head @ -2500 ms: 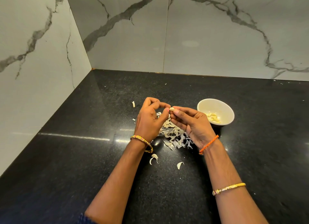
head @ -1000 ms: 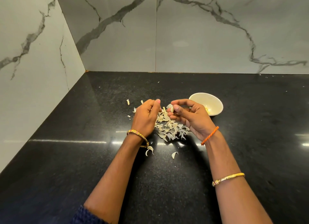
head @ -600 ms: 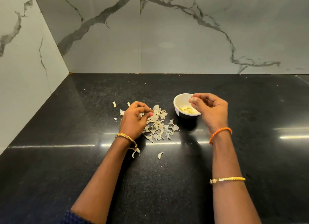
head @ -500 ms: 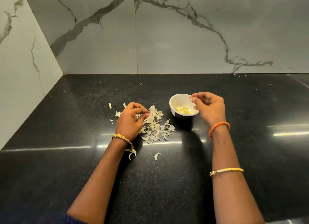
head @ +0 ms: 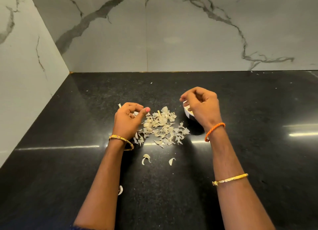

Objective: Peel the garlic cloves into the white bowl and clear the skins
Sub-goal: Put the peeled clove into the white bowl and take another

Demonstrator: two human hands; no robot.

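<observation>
— Where do we stand with the small white ceramic bowl point(head: 186, 111)?

— It sits under our right hand point(head: 203, 107), mostly hidden; only its left rim shows. That hand hovers over it with fingers loosely curled, and we cannot tell whether a clove is in them.

— And the loose heap of pale papery garlic skins point(head: 162, 126)?

— Between our hands, spreading left to right on the black speckled stone counter point(head: 258, 152), touching our left hand point(head: 128, 121), which is curled at the heap's left edge; whether it pinches a piece is unclear. That hand is nearer.

— Room to sweep?

— Plenty toward us and rightward; the white marble-veined wall point(head: 25, 75) closes the left. Stray skins point(head: 146, 158) lie nearer us.
</observation>
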